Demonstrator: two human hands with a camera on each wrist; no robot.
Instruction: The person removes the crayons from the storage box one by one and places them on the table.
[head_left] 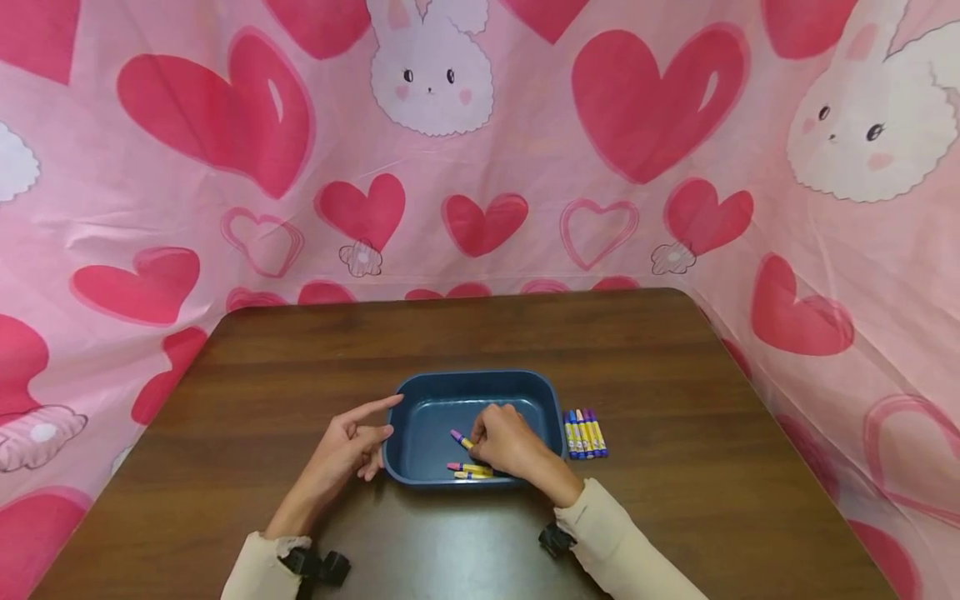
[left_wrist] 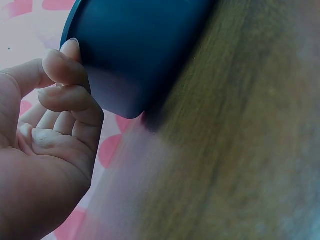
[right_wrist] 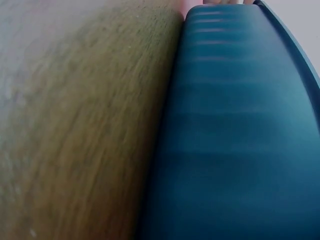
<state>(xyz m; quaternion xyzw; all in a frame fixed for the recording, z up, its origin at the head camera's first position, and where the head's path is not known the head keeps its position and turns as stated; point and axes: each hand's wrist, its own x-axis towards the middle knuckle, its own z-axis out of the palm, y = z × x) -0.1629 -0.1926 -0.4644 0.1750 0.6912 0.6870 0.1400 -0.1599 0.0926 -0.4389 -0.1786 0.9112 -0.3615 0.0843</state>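
Note:
A dark blue rectangular tray (head_left: 474, 382) stands on the table. Inside it, my right hand (head_left: 510, 442) pinches a crayon (head_left: 462, 440) with a purple tip and yellow wrapper; the fingers partly cover it. Two more crayons (head_left: 472, 469) lie by the tray's near wall, one pink-tipped, one yellowish. At the tray's left end is my left hand (head_left: 347, 442), its index finger and thumb reaching to the rim. In the left wrist view, the fingertips (left_wrist: 65, 67) touch the tray's outer side. Only the tray's outer wall (right_wrist: 225, 125) fills most of the right wrist view.
Several crayons (head_left: 585, 435) lie in a neat row against the tray's right side. The brown wooden table (head_left: 315, 358) has rounded far corners. Pink cloth (head_left: 420, 167) with hearts and rabbits hangs around the table's back and sides.

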